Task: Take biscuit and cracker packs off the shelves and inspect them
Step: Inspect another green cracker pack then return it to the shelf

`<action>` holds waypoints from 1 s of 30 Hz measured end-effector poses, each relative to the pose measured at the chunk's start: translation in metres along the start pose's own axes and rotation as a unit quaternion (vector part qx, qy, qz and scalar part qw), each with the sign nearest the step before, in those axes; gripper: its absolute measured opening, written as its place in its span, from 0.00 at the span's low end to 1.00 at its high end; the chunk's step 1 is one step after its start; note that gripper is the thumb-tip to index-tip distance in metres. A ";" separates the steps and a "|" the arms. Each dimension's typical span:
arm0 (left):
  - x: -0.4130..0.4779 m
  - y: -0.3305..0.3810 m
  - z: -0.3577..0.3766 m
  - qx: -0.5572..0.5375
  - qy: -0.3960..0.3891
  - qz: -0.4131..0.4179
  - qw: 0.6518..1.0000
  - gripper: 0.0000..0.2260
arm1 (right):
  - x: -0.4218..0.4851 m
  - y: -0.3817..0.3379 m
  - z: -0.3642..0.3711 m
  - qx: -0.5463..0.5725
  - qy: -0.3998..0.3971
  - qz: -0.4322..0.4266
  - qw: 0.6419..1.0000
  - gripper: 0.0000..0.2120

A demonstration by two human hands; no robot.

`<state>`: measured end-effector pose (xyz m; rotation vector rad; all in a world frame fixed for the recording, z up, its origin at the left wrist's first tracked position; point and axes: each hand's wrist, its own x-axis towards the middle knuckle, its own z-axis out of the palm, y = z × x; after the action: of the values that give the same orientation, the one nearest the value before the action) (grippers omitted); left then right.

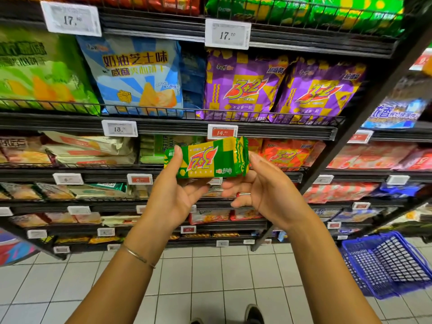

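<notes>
Before the cracker shelves (163, 127), we held the green pack (205, 161) upside down. Our left hand (173, 192) gripped its left end, thumb on the front, and our right hand (264, 190) pinched the crimped right end. Had we turned it on so light a hold, the slick film might have slipped and the crackers broken on the tiled floor (210, 277).

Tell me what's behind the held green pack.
Behind the green pack, a red price tag shows above and orange packs at right; stock directly behind is covered.

Black shelves (163, 127) carry packs (236, 87), probably biscuits.
</notes>
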<state>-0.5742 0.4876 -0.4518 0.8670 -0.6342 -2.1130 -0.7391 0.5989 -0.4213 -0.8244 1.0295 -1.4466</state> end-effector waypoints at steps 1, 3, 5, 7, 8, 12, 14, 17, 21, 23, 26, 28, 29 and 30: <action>-0.001 0.002 0.000 0.003 -0.006 0.010 1.000 0.22 | 0.000 0.001 -0.001 0.001 0.004 0.001 1.000 0.22; -0.005 0.008 0.000 0.011 -0.026 0.047 0.998 0.18 | 0.002 0.002 -0.006 0.002 0.028 0.003 1.000 0.26; -0.011 0.016 0.003 0.035 -0.062 0.110 0.991 0.16 | 0.005 0.000 -0.011 0.011 0.067 0.009 0.998 0.25; -0.019 0.023 0.012 0.086 -0.097 0.182 0.975 0.20 | 0.008 -0.003 -0.015 0.041 0.101 0.023 0.994 0.25; -0.023 0.025 0.019 0.121 -0.105 0.218 0.963 0.22 | 0.011 -0.005 -0.017 0.054 0.111 0.033 0.992 0.26; -0.033 0.024 0.048 0.246 -0.079 0.405 0.877 0.24 | 0.021 -0.003 -0.019 0.078 0.135 0.073 0.985 0.28; -0.034 0.020 0.058 0.267 -0.071 0.467 0.840 0.23 | 0.026 0.003 -0.018 0.081 0.142 0.094 0.982 0.27; -0.031 0.014 0.068 0.337 -0.045 0.507 0.792 0.25 | 0.032 0.010 -0.018 0.093 0.136 0.124 0.979 0.26; -0.022 0.010 0.076 0.392 -0.045 0.533 0.749 0.28 | 0.037 -0.002 -0.027 0.073 0.153 0.113 0.979 0.21; -0.019 0.024 0.090 0.391 -0.067 0.544 0.740 0.28 | 0.040 -0.024 -0.033 0.038 0.172 0.061 0.982 0.20; -0.018 0.065 0.128 0.358 -0.111 0.565 0.735 0.25 | 0.043 -0.082 -0.031 -0.008 0.176 -0.047 0.983 0.15; -0.020 0.102 0.162 0.335 -0.137 0.601 0.713 0.23 | 0.043 -0.131 -0.024 -0.046 0.166 -0.145 0.974 0.11; -0.022 0.120 0.180 0.333 -0.140 0.617 0.699 0.21 | 0.042 -0.156 -0.019 -0.067 0.159 -0.191 0.966 0.09; -0.024 0.137 0.197 0.334 -0.135 0.630 0.688 0.18 | 0.042 -0.181 -0.015 -0.088 0.158 -0.232 0.956 0.08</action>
<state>-0.6468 0.4555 -0.2243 0.2076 -1.6255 -0.6744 -0.8268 0.5591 -0.2619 -1.0321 1.2743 -1.9535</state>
